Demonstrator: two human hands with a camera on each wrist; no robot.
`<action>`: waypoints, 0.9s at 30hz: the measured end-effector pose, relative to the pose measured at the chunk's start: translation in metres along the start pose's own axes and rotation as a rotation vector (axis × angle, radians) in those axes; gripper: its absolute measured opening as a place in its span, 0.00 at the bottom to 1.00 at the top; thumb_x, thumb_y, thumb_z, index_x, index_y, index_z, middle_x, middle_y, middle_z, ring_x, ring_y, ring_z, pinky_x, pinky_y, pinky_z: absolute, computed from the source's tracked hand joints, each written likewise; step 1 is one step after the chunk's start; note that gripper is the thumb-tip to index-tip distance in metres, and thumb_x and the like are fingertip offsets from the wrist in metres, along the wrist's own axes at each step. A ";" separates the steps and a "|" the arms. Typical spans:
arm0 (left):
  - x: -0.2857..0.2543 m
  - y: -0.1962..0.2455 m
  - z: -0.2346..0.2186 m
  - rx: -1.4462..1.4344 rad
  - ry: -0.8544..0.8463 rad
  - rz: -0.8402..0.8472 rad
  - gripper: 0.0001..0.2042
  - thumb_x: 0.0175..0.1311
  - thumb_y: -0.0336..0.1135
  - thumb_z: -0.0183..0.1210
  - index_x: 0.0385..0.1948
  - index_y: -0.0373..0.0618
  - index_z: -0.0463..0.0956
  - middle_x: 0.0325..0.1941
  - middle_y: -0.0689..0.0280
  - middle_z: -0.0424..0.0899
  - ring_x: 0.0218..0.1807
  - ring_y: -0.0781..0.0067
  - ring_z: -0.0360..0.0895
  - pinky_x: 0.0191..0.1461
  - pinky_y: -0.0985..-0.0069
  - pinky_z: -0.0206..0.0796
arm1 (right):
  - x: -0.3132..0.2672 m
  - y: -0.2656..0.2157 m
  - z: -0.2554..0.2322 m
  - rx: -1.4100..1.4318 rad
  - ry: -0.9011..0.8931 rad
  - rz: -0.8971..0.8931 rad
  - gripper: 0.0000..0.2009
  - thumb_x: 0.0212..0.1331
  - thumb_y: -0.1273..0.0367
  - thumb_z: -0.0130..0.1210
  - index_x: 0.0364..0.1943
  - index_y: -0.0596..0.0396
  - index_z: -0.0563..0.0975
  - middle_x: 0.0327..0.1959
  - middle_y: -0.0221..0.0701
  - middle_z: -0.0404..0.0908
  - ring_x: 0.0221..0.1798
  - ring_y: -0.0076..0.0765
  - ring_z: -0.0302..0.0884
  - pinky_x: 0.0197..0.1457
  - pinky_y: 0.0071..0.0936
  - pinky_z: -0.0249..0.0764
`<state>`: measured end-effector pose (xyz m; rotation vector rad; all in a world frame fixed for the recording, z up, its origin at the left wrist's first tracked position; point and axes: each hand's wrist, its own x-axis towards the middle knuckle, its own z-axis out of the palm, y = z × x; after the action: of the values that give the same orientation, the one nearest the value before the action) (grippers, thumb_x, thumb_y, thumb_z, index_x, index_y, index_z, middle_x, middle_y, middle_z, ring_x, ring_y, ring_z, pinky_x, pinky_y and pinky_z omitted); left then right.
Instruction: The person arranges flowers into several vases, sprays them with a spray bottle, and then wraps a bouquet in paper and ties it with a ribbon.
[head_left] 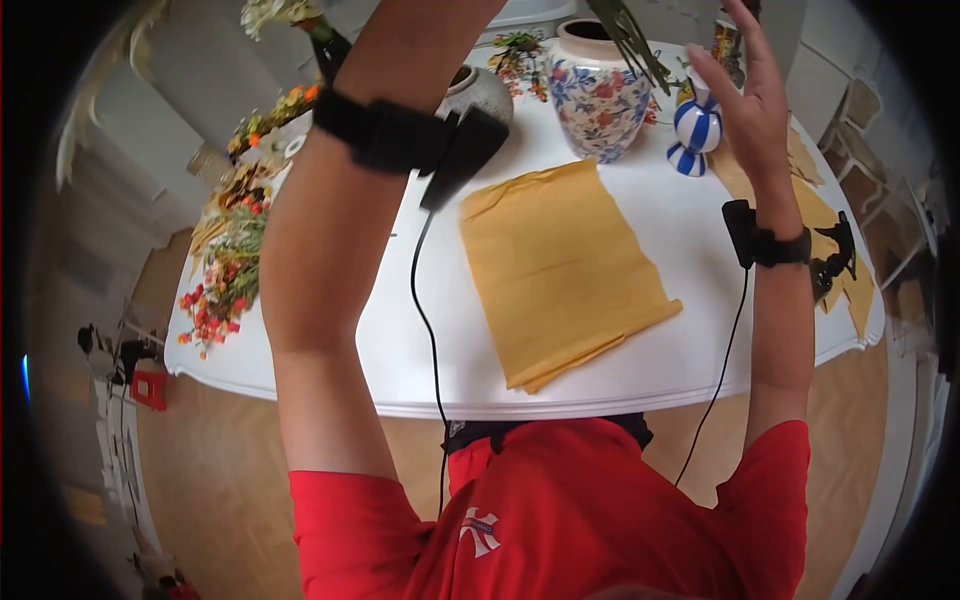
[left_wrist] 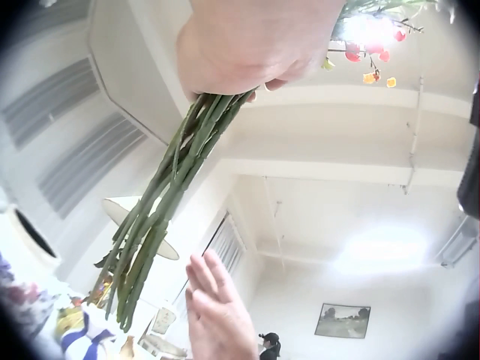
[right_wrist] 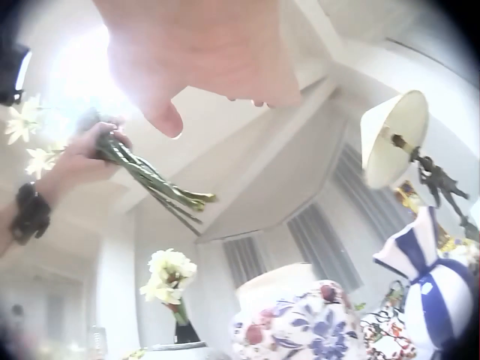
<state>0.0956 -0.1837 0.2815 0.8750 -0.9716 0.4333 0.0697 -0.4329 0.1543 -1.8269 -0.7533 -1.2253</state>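
My left hand (right_wrist: 88, 152) grips a bunch of flowers by its green stems (left_wrist: 169, 195), raised above the table. In the left wrist view red and orange blossoms (left_wrist: 367, 54) stick out past the hand, while the stem ends hang down free. The head view shows only the stems (head_left: 632, 42) at its top edge; the hand itself is cut off there. My right hand (head_left: 755, 115) is raised apart from the stems, its fingers straight and holding nothing. Below stands a floral-patterned vase (head_left: 600, 100), with a blue-and-white striped vase (head_left: 695, 130) beside it.
Yellow wrapping paper (head_left: 565, 270) lies on the white table (head_left: 400, 360). A grey speckled vase (head_left: 485, 97) stands left of the floral one. Loose flowers (head_left: 225, 275) line the table's left side, and brown paper (head_left: 815, 215) lies at the right. A lamp (right_wrist: 394, 139) rises behind.
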 end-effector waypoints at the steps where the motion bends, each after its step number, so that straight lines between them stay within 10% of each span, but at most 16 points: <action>1: -0.017 0.009 -0.009 -0.006 0.006 0.005 0.07 0.69 0.32 0.62 0.32 0.42 0.76 0.31 0.65 0.78 0.37 0.68 0.78 0.49 0.68 0.75 | 0.002 -0.035 0.012 -0.055 -0.072 -0.037 0.39 0.56 0.60 0.72 0.72 0.56 0.68 0.67 0.48 0.72 0.71 0.48 0.70 0.76 0.43 0.63; 5: -0.084 0.047 -0.031 0.050 0.163 -0.062 0.07 0.71 0.34 0.61 0.32 0.43 0.76 0.30 0.67 0.77 0.36 0.71 0.77 0.46 0.73 0.73 | -0.006 -0.085 0.076 0.036 -0.349 -0.258 0.45 0.56 0.58 0.73 0.75 0.59 0.62 0.70 0.54 0.67 0.72 0.62 0.66 0.74 0.46 0.64; 8: -0.113 0.074 -0.077 0.067 0.210 -0.051 0.04 0.65 0.25 0.60 0.34 0.40 0.73 0.33 0.61 0.78 0.39 0.68 0.78 0.55 0.65 0.74 | -0.026 -0.104 0.100 0.086 -0.193 -0.378 0.31 0.55 0.62 0.71 0.64 0.53 0.74 0.63 0.42 0.75 0.65 0.49 0.75 0.70 0.41 0.68; 13: -0.160 0.093 -0.107 0.121 0.500 -0.081 0.04 0.70 0.26 0.56 0.37 0.41 0.70 0.34 0.61 0.76 0.43 0.65 0.78 0.63 0.58 0.74 | -0.089 -0.129 0.070 0.221 -1.162 -0.174 0.29 0.51 0.57 0.74 0.56 0.52 0.78 0.47 0.41 0.79 0.53 0.52 0.77 0.55 0.44 0.74; 18: -0.188 0.054 -0.123 0.037 0.677 -0.192 0.07 0.71 0.30 0.56 0.42 0.35 0.73 0.42 0.57 0.81 0.46 0.62 0.82 0.63 0.68 0.75 | -0.151 -0.123 0.057 0.078 -1.590 -0.063 0.22 0.54 0.67 0.65 0.55 0.55 0.79 0.44 0.41 0.81 0.48 0.51 0.81 0.51 0.44 0.76; 19: -0.191 0.046 -0.119 0.061 0.689 -0.214 0.07 0.73 0.31 0.54 0.37 0.35 0.70 0.41 0.55 0.77 0.49 0.61 0.78 0.72 0.57 0.72 | -0.162 -0.120 0.060 0.089 -1.545 -0.062 0.21 0.55 0.70 0.63 0.55 0.55 0.79 0.43 0.41 0.82 0.46 0.51 0.82 0.50 0.45 0.76; 27: -0.238 -0.019 -0.122 -0.050 0.875 -0.389 0.07 0.73 0.31 0.54 0.38 0.36 0.70 0.40 0.58 0.75 0.49 0.63 0.78 0.72 0.54 0.72 | -0.194 -0.139 0.087 0.221 -1.324 -0.004 0.16 0.56 0.77 0.54 0.50 0.59 0.79 0.35 0.43 0.82 0.36 0.54 0.84 0.42 0.46 0.79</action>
<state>0.0496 -0.0840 0.0364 0.6974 -0.0042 0.3944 -0.0717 -0.2959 -0.0059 -2.2913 -1.4725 0.2610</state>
